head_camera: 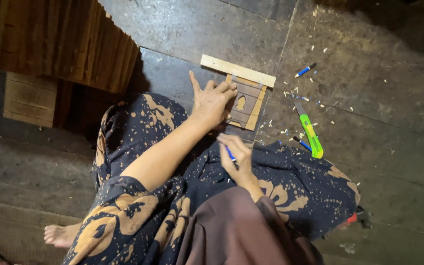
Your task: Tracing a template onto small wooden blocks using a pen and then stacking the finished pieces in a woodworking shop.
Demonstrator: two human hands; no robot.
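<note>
The floor (379, 98) is dark, worn planking, scattered with pale wood chips and shavings, and the person sits right on it with legs folded under a dark cloth printed in orange. Off to the upper left stands a stack of wooden slats (60, 39) in shadow.

In front of the knees lies a small wooden frame (246, 103), brown slats with a little shaped cut-out in the middle, and a pale wooden strip (237, 70) lies across its top edge, touching it. The left hand (211, 100) rests flat on the left part of the frame, fingers spread and pressing down, thumb stretched out toward the strip. The right hand (236, 157) hovers just below the frame, near the lap, its fingers pinched closed around a blue pen (230, 155), of which only a short piece shows.

To the right of the frame, on the bare floor, a green and yellow utility knife (310, 131) lies lengthwise. Another blue pen (304, 70) sits further up among the chips, and a third blue one (301, 143) lies just beside the knife's lower end.
</note>
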